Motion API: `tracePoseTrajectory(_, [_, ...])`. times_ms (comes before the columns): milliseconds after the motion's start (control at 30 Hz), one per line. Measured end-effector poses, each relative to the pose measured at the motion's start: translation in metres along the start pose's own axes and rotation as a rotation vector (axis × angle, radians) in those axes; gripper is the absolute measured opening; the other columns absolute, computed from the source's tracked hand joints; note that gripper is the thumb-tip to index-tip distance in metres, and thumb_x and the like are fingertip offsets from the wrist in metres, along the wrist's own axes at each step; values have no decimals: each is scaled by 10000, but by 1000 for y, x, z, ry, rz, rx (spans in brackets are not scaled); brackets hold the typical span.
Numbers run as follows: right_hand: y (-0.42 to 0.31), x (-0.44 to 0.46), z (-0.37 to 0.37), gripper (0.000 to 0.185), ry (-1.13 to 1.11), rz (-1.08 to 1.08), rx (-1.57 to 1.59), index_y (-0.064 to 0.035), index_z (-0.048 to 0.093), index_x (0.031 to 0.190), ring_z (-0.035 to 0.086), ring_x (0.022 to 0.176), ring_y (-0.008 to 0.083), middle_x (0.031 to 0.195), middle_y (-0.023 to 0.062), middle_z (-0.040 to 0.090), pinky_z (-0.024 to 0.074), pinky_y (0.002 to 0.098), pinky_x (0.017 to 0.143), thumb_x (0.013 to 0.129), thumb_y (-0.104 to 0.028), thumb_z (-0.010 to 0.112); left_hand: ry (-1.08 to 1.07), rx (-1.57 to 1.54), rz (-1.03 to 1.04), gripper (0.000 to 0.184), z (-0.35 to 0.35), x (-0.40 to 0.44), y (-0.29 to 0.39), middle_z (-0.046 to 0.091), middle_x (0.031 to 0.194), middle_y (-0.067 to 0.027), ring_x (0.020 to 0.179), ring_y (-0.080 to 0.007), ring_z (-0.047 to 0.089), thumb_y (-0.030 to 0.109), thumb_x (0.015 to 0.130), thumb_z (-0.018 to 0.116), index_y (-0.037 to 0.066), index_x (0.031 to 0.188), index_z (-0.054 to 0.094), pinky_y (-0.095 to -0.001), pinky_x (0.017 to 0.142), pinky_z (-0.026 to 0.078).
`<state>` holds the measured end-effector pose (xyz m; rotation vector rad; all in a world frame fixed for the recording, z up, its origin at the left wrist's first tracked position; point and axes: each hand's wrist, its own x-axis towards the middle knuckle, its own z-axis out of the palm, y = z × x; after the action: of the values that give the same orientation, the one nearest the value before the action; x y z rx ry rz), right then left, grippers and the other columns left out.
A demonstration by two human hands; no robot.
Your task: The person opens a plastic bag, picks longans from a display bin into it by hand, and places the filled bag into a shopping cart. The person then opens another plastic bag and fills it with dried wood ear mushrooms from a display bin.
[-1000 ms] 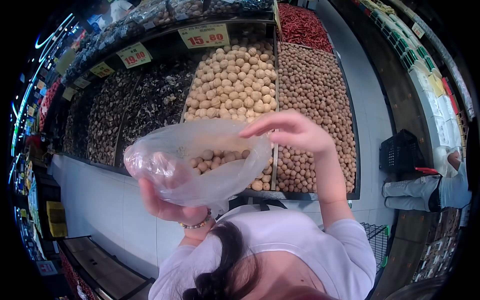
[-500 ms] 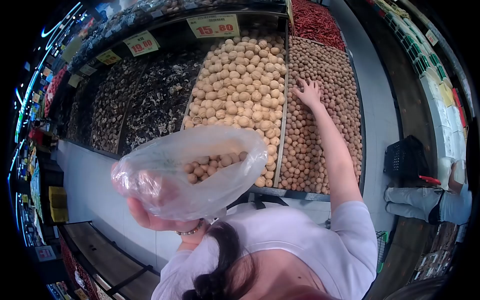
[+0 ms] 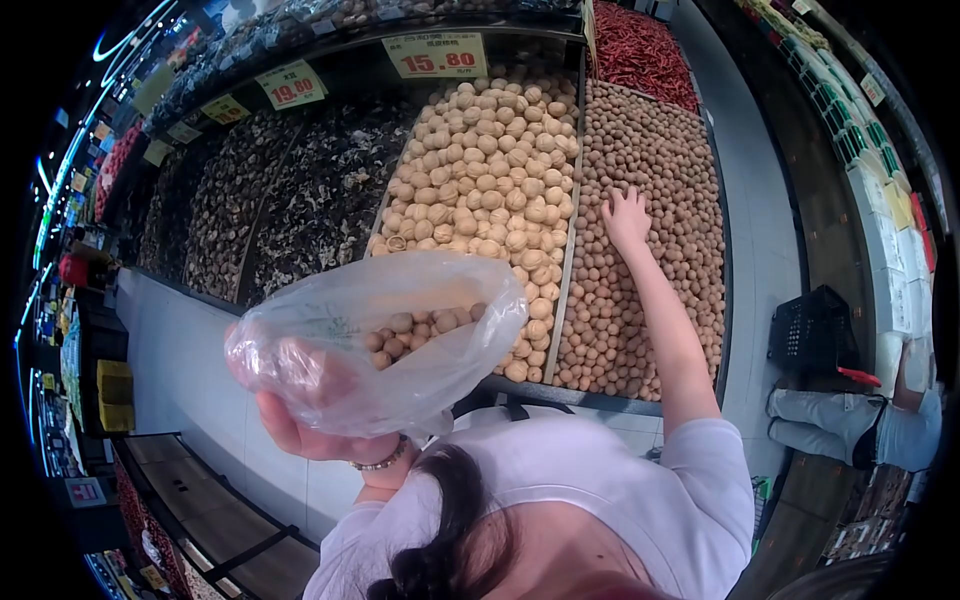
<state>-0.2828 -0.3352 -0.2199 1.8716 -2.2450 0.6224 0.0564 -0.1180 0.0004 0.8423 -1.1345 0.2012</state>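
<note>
My left hand [image 3: 310, 425] grips a clear plastic bag [image 3: 455, 372], partly inside it, and keeps its mouth spread. Several brown, round dried longans [image 3: 415, 332] lie in the bag. My right hand [image 3: 628, 222] rests palm down on the heap of dried longans [image 3: 655, 140] in the right-hand bin, its fingers stretched and slightly apart. Whether any longan is under the fingertips is hidden. Pale walnuts [image 3: 490, 170] fill the neighbouring bin, left of a thin divider, and the bag hangs over their front edge.
Black dried fungus [image 3: 330, 190] lies left of the walnuts, and red dried chillies [image 3: 640, 55] behind the longans. Price signs [image 3: 436, 56] stand along the back. At right are a black shopping basket [image 3: 812, 332] and another person [image 3: 850, 420] in light clothes.
My right hand has shifted slightly right and nearer me over the longans, its fingers less widely spread. The left hand and bag have hardly moved; the view has shifted slightly.
</note>
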Motion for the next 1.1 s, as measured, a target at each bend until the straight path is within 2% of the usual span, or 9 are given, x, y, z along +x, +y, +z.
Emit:
tracePoseTrajectory(300, [5,-1,3,253,-8,-30,15,-149,540,1026,541,892,267,995,75,485,505,401,637,807,-273,550,-37,-128,-18,646,3,-2,0,320,1338,-238,1173,-342,427,343,845,534,66,1347,236,-489,974,390])
tracePoseTrajectory(567, [6,-3,-2,269,9,-57,99,-144,533,1051,539,894,260,986,78,476,504,393,646,799,-227,576,-45,-180,-24,722,3,-2,0,320,1340,-228,1175,-339,421,389,807,581,65,1350,233,-487,969,395])
tracePoseTrajectory(767, [6,-9,4,246,59,-150,23,-122,513,1027,538,894,257,1013,71,490,500,380,654,807,-215,574,-23,-138,-72,723,1,-2,1,309,1343,-231,1179,-346,412,384,801,589,65,1348,240,-496,967,393])
tracePoseTrajectory(867, [13,-2,12,251,92,-197,113,-119,504,1038,538,889,255,967,74,509,493,386,664,809,-196,570,-19,-146,-66,729,0,-2,1,295,1351,-232,1189,-348,400,390,798,593,62,1346,242,-497,972,388])
tracePoseTrajectory(967, [15,5,9,193,152,-112,152,-105,530,1003,553,843,270,874,90,555,474,370,673,825,-174,560,-18,-143,-69,728,2,-1,1,274,1362,-221,1194,-344,388,415,806,581,76,1348,233,-495,978,382])
tracePoseTrajectory(1067, [18,17,-3,153,177,191,514,-91,544,979,555,859,306,950,125,575,455,394,713,844,-161,530,-126,-165,-49,660,-6,4,-2,237,1383,-186,1188,-324,380,384,845,543,143,1360,209,-489,979,378])
tracePoseTrajectory(1100, [16,21,-15,133,212,369,624,-74,549,949,569,805,297,879,141,588,432,399,727,847,-156,528,-164,-173,-44,639,-8,5,-2,225,1390,-174,1186,-318,378,373,858,531,165,1364,201,-486,979,377])
